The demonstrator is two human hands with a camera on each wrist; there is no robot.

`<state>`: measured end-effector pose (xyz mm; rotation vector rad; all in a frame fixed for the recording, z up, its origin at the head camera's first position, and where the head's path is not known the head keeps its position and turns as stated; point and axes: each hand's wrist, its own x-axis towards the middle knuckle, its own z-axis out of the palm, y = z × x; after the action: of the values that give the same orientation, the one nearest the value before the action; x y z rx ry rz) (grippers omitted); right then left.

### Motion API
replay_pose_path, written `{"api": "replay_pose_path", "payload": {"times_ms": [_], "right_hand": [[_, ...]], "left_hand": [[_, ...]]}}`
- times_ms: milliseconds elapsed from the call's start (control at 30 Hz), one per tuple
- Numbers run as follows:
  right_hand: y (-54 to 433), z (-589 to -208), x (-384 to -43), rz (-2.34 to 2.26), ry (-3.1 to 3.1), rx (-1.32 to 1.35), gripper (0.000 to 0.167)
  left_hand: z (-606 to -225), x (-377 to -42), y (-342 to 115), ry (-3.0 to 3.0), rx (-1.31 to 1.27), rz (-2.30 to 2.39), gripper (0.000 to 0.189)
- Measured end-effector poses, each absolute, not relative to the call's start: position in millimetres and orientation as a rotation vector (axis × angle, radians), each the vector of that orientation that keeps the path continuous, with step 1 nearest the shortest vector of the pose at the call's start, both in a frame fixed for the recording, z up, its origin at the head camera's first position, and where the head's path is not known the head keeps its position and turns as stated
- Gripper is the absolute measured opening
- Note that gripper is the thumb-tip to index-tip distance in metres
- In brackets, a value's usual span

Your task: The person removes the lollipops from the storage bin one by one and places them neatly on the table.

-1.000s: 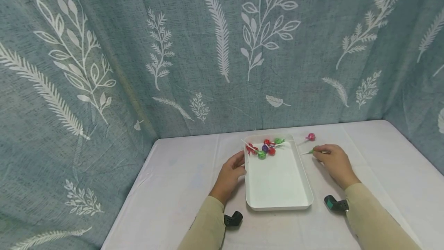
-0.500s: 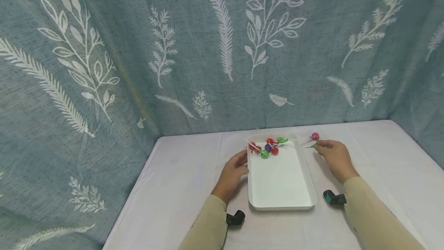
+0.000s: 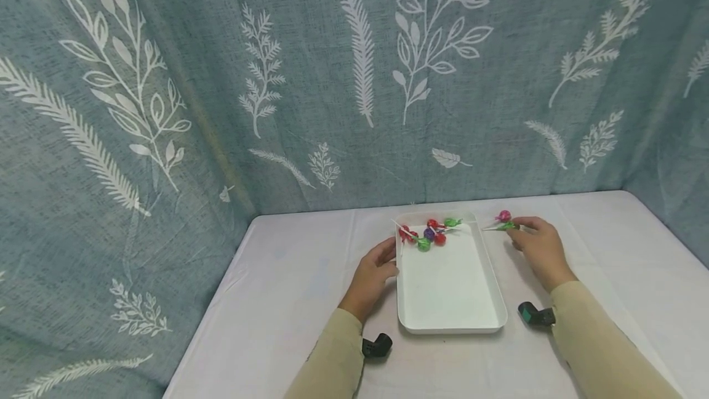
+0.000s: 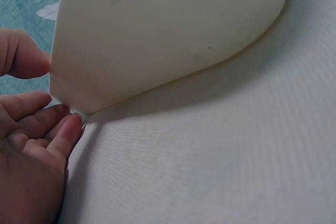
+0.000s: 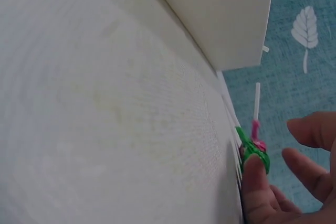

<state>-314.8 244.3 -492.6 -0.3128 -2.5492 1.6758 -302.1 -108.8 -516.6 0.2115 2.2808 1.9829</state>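
My left hand [image 3: 372, 279] rests its fingers against the left side of a white rectangular tray [image 3: 448, 330]. In the left wrist view, its fingertips touch the tray's edge [image 4: 58, 72]. Beyond the tray's right side, my right hand [image 3: 540, 251] is at a green-wrapped lollipop [image 3: 506, 225], whose stick points left. The right wrist view shows the right fingers [image 5: 304, 174] spread apart, with one fingertip overlapping the green lollipop [image 5: 258, 158]. Right beside it lies a pink lollipop [image 3: 504, 215], partly hidden behind the green one in the right wrist view.
Several lollipops in red, green and purple wrappers lie at the tray's far end, including a green one [image 3: 423, 244] and a purple one [image 3: 429, 234]. A white cloth [image 3: 293, 294] covers the table. Behind it hangs a blue-green leaf-patterned curtain [image 3: 310, 79].
My right hand has carried the green lollipop away from me to the pink one, and its fingers have spread from it. The left hand has stayed at the tray; the head view has shifted slightly.
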Motion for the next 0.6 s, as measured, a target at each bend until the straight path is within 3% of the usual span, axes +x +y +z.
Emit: {"api": "replay_pose_path", "payload": {"times_ms": [600], "right_hand": [[238.4, -479.2, -307.5, 1.620, -2.404, -0.273, 0.047]], "left_hand": [[-518.7, -301.3, -109.9, 2.268, 0.226, 2.000, 0.074]]}}
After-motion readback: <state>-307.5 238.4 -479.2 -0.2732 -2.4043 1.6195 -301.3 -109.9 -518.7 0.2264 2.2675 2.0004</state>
